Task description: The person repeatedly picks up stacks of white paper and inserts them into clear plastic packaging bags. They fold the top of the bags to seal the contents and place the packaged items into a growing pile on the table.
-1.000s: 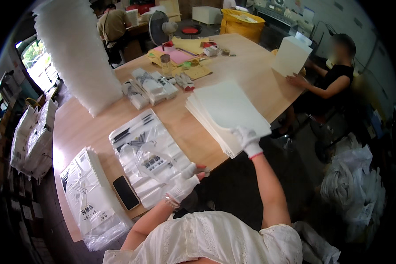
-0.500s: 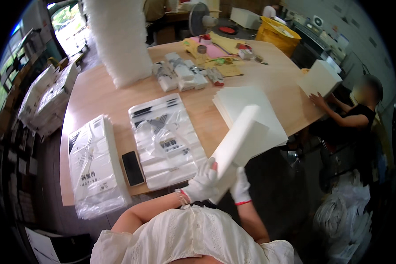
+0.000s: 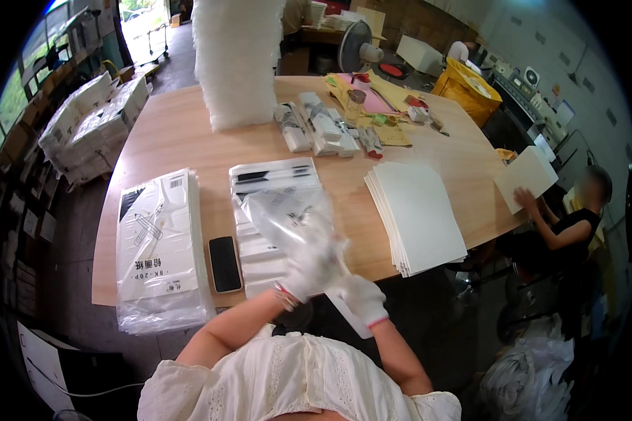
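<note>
My left hand, in a white glove and smeared by motion, closes on the raised end of a clear printed plastic bag. This bag lifts off a stack of similar bags lying on the table. Close beside it, my right hand, also gloved, grips white paper seen nearly edge-on, its lower part hanging below the glove. How many sheets it holds cannot be seen. To the right lies a loose, slightly fanned stack of white paper.
Packed paper bundles and a phone lie left of the bags. A tall white stack, wrapped packets and a jar stand farther back. At the right edge a person handles white paper.
The white paper swung down from its slanted position above the table to below my right hand. My left hand left the paper and took the plastic bag, raising it. My view shifted slightly.
</note>
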Motion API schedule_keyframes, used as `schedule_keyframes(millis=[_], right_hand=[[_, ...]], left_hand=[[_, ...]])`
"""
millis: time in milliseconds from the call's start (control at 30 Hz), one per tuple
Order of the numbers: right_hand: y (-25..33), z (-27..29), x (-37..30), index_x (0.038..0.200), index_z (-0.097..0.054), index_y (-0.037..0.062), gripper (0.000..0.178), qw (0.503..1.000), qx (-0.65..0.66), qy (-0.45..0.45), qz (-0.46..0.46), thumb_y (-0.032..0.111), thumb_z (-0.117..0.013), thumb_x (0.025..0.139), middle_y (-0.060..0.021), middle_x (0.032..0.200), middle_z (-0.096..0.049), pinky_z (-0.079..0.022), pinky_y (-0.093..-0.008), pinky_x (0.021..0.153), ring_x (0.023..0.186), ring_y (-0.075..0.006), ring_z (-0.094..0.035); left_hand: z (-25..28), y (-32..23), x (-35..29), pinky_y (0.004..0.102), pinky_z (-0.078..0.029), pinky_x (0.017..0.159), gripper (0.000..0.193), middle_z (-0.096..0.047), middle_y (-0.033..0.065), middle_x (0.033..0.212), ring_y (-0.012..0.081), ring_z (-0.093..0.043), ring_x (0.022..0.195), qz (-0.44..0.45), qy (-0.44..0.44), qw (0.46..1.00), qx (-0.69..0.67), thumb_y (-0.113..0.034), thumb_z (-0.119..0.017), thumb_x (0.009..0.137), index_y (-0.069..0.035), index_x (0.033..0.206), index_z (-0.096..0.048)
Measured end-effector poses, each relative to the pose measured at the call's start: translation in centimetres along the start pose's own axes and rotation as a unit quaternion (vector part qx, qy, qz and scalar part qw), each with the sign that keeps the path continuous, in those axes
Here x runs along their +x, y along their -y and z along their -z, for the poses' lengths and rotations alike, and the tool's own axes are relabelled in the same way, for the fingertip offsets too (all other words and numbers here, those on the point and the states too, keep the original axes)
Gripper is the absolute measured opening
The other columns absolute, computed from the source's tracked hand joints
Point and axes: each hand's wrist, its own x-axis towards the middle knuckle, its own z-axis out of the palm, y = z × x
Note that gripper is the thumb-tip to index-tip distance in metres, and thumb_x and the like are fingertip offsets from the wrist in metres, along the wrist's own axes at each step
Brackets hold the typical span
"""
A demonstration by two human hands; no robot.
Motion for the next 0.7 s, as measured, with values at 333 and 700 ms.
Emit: schedule_keyframes(millis=[333, 700], right_hand=[[-3.1, -6.9, 9.5, 0.127, -0.04, 0.0104, 0.045, 0.956, 0.119, -0.223, -0.15, 0.025, -0.052, 0.086, -0.0196, 0.12, -0.05, -0.045, -0.0464, 0.079, 0.099, -0.0398, -0.055], [-5.2, -4.9, 1.2, 0.145, -0.001, 0.0085, 0.067, 0.937, 0.335, -0.076, 0.056, 0.019, -0.043, 0.093, -0.0259, 0.122, -0.052, -0.046, -0.0425, 0.083, 0.098, -0.0375, -0.059]], left_hand=[[-4.4, 3.9, -6.5, 0.0402, -0.046, 0.077, 0.04, -0.057, 0.0138, 0.088, 0.0328, -0.056, 0.082, -0.123, 0.053, 0.99, 0.041, -0.016, -0.062, 0.075, -0.006, 0.113, -0.052], [-1.3, 7.5, -15.0, 0.04, -0.046, 0.08, 0.047, -0.043, 0.0199, 0.128, 0.0292, -0.053, 0.101, 0.333, 0.013, 0.94, 0.068, -0.024, -0.056, 0.087, -0.006, 0.128, -0.041]])
